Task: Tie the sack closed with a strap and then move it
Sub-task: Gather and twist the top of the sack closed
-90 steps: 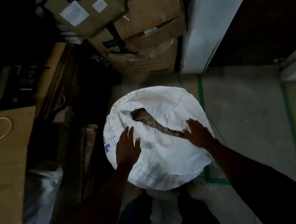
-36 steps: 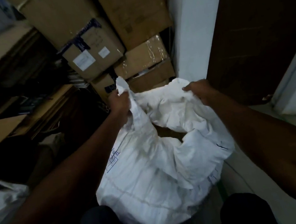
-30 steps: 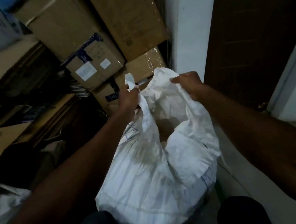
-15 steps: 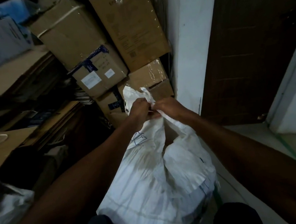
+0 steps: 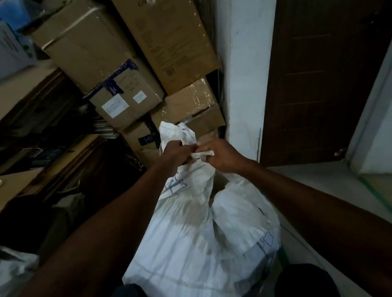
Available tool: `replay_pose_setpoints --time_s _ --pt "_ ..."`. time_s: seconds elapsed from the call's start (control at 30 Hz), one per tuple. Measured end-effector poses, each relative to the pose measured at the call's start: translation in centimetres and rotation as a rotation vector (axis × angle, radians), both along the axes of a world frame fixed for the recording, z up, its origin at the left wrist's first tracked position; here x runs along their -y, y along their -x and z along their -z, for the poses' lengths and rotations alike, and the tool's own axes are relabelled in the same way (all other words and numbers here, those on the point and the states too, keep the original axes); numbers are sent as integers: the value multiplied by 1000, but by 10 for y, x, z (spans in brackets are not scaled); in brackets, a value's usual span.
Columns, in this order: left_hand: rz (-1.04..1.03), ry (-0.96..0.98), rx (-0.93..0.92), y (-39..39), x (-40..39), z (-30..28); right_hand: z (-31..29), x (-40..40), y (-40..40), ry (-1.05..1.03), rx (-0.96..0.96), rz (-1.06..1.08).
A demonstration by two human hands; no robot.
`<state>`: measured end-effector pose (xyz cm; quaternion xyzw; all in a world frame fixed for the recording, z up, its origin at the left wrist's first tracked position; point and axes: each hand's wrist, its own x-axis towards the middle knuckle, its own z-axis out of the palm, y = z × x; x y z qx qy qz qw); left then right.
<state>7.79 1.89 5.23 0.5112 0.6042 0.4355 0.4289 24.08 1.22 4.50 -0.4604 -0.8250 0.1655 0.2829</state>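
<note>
A full white woven sack (image 5: 195, 250) stands upright on the floor between my knees. Its mouth is gathered into a bunch held up in front of me. My left hand (image 5: 177, 155) is closed around the left side of the bunched neck, and a flap of sack cloth sticks up above it. My right hand (image 5: 223, 153) grips the right side of the same bunch, its knuckles almost touching the left hand. A dark gap still shows in the sack below my right wrist. I see no strap.
Stacked cardboard boxes (image 5: 126, 64) rise right behind the sack. Flat cardboard sheets (image 5: 5, 192) lie on the left. A white pillar (image 5: 246, 64) and a dark wooden door (image 5: 328, 52) stand to the right, with bare floor (image 5: 328, 189) and green tape lines beside me.
Earlier my hands lay flat on the sack's open mouth. They lifted the rim and drew together, gathering the cloth into one bunch; in the last half second they barely moved.
</note>
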Motion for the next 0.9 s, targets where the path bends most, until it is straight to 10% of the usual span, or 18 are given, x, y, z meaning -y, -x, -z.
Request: replay_pose_setpoints --time_s 0.33,0.9 --pt "20 -35 75 2 18 34 5 -6 -3 419 -585 -86" --pt "-17 -128 216 18 -7 66 32 -22 7 396 -560 -60"
